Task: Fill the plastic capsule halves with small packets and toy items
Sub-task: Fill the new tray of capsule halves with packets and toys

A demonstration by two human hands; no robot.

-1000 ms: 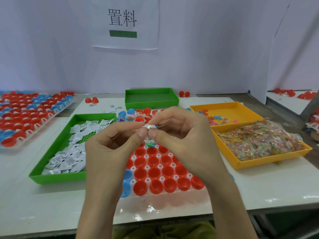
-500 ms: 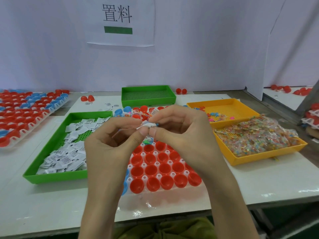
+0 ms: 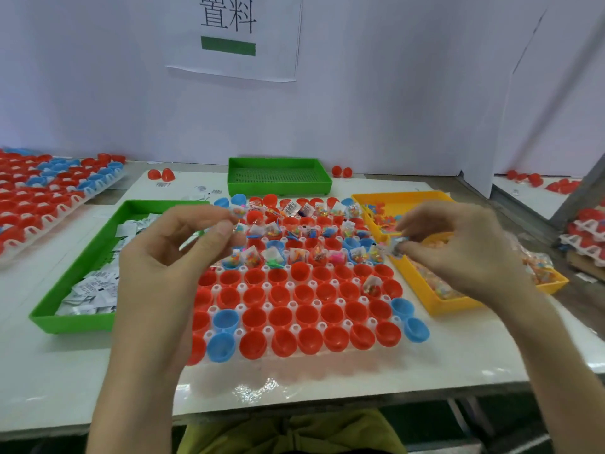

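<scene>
**Far rows filled, near rows waiting**

The far rows of capsule halves [image 3: 331, 313] already carry packets and toys. The near rows sit empty, save a lone packet [image 3: 371, 285] (towards the right). Our right hand [image 3: 465, 253] hovers by the yellow tray [image 3: 435, 310], thumb and forefinger pinching a small packet [image 3: 391, 248]. Our left hand [image 3: 170, 257] hangs above the rack, fingertips curled together; whether it grips anything, we cannot tell.
</scene>
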